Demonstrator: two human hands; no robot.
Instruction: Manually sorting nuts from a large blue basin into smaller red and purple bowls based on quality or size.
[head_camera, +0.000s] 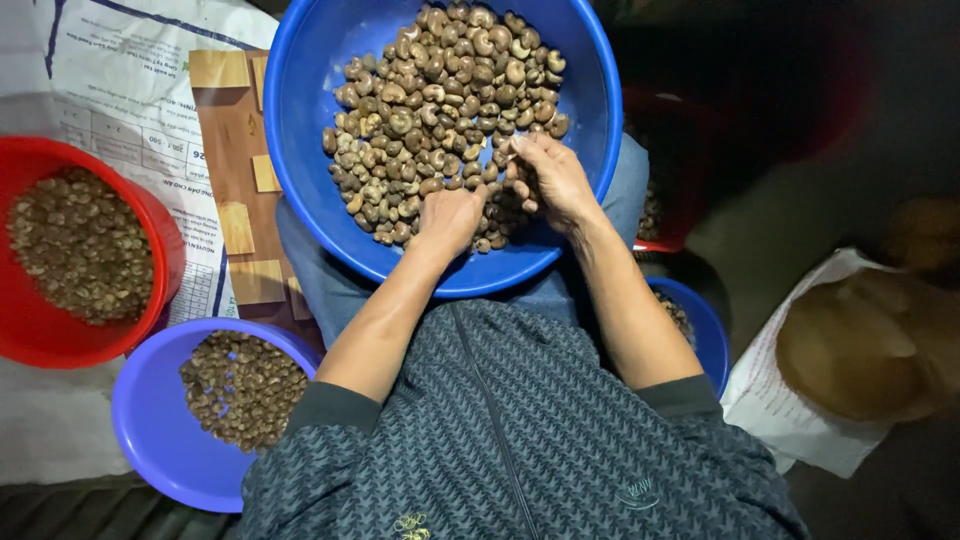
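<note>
A large blue basin (300, 110) rests on my lap, holding a heap of brown cashew nuts (440, 100) in their shells. My left hand (450, 215) lies knuckles-up on the near edge of the heap, fingers curled into the nuts. My right hand (550, 180) sits just to its right, fingers bent and pinching among the nuts; whether it holds a single nut I cannot tell.
A red bucket (150, 215) of nuts stands at the left, a smaller violet-blue bowl (150, 420) of nuts at the lower left. Another blue bowl (705, 330) peeks out by my right elbow. A white sack (850, 350) lies at the right, printed sheeting under a wooden board (235, 150).
</note>
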